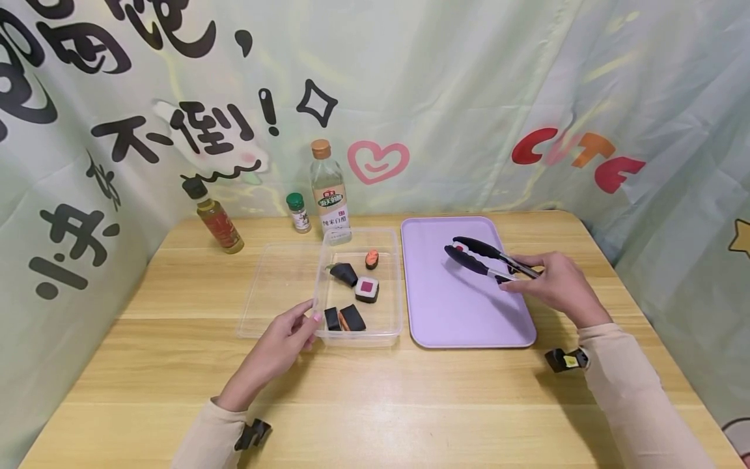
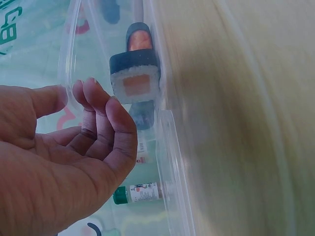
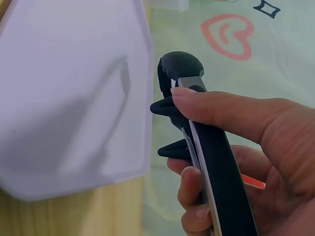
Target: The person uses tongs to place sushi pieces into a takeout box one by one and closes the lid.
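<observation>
My right hand point(image 1: 559, 286) grips black-and-silver tongs point(image 1: 492, 257) over the lilac tray point(image 1: 469, 319). Between the tong tips, in the head view, is a small white sushi roll point(image 1: 459, 247) with a red centre, partly hidden. At the near left corner of a clear plastic container point(image 1: 387, 335), my left hand point(image 1: 281, 342) pinches the rim, thumb on the edge. Inside the container lie a square sushi roll point(image 1: 366, 290) with a dark red centre, an orange-topped sushi point(image 1: 372, 259), a black cone-shaped hand roll point(image 1: 343, 273) and black-wrapped pieces point(image 1: 353, 318).
Left of the container, a clear lid point(image 1: 275, 286) lies flat on the wooden table point(image 1: 351, 404). Behind stand an oil bottle point(image 1: 217, 221), a green-capped shaker point(image 1: 299, 213) and a tall vinegar bottle point(image 1: 329, 189). A printed curtain point(image 1: 457, 98) hangs along the table's back edge.
</observation>
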### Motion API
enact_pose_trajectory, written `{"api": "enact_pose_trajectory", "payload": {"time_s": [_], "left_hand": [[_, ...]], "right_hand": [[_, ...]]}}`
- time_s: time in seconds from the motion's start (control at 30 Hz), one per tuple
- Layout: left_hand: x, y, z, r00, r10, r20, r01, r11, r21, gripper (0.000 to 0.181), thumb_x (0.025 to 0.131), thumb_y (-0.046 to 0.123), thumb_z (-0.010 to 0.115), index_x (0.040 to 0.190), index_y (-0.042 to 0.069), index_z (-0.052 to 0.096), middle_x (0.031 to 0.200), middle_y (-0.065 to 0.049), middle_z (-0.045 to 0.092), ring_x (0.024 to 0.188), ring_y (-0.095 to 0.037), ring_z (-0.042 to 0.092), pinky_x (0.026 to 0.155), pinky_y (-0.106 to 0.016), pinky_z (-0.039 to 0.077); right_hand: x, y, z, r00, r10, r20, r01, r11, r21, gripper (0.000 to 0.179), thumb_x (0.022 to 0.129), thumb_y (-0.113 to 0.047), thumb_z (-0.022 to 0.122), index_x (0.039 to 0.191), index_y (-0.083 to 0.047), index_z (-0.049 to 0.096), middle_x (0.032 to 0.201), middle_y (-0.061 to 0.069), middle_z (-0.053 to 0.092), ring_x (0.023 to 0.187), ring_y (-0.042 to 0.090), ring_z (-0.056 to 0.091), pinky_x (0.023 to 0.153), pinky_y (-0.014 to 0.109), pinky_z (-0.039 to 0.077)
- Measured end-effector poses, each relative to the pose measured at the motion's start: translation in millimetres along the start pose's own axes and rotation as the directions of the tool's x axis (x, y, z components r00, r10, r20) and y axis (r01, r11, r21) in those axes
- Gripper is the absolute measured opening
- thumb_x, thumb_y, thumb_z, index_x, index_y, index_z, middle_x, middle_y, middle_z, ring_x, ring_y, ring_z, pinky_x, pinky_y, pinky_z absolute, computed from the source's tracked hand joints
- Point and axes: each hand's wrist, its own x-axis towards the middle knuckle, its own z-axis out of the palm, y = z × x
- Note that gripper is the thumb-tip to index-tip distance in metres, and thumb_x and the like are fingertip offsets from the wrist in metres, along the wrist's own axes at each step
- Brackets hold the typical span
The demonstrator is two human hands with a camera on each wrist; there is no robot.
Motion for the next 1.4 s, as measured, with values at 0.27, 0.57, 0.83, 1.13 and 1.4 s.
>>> {"api": "enact_pose_trajectory", "payload": {"time_s": [0.27,0.57,0.83,1.13,1.4], "left_hand": [[-0.2,0.6,-0.4,1.000,0.002,0.000,-0.002,1.000,0.011,0.053,0.108,0.028,0.053,0.149,-0.003,0.045,0.086,-0.014,0.062,0.074,-0.020,0.059,0.068,-0.034,0.053],[1.0,0.2,-0.3,1.000,0.019,0.001,-0.019,1.000,0.017,0.048,0.108,0.026,0.052,0.147,-0.002,0.048,0.084,-0.015,0.061,0.074,-0.020,0.058,0.067,-0.034,0.052],[0.7,0.5,-0.6,1.000,0.007,0.000,-0.007,1.000,0.009,0.049,0.108,0.027,0.053,0.148,-0.002,0.048,0.085,-0.015,0.061,0.074,-0.020,0.058,0.068,-0.035,0.052],[0.1,0.7,-0.1,1.000,0.002,-0.006,-0.002,1.000,0.013,0.052,0.107,0.028,0.053,0.149,-0.002,0.046,0.085,-0.015,0.062,0.074,-0.021,0.059,0.067,-0.034,0.053],[0.1,0.5,0.0,1.000,0.003,-0.009,-0.003,1.000,0.014,0.052,0.107,0.029,0.053,0.148,-0.002,0.047,0.085,-0.015,0.062,0.074,-0.021,0.059,0.068,-0.035,0.053]], "right_hand": [[-4.6,-15.4,-0.4,0.999,-0.047,-0.005,0.047,0.999,-0.003,0.074,0.077,-0.037,0.088,0.137,-0.002,0.062,0.062,-0.001,0.038,0.051,0.016,0.034,0.054,0.034,0.034],[-8.1,-32.0,2.5,0.995,-0.098,-0.013,0.098,0.995,-0.002,0.072,0.075,-0.039,0.091,0.134,-0.005,0.066,0.088,0.012,0.060,0.073,0.023,0.047,0.059,0.032,0.038],[-11.5,-40.9,5.8,0.989,-0.145,-0.017,0.146,0.989,0.019,0.069,0.075,-0.032,0.092,0.133,-0.005,0.067,0.093,0.015,0.065,0.074,0.023,0.050,0.058,0.031,0.040],[-20.1,-53.5,8.2,0.969,-0.242,-0.047,0.244,0.969,0.029,0.066,0.074,-0.029,0.093,0.130,-0.003,0.069,0.073,0.004,0.054,0.060,0.017,0.041,0.051,0.030,0.034],[-26.1,-65.5,13.7,0.949,-0.306,-0.072,0.309,0.951,0.025,0.062,0.071,-0.023,0.095,0.126,-0.005,0.072,0.064,-0.001,0.048,0.060,0.015,0.042,0.052,0.028,0.035]]}}
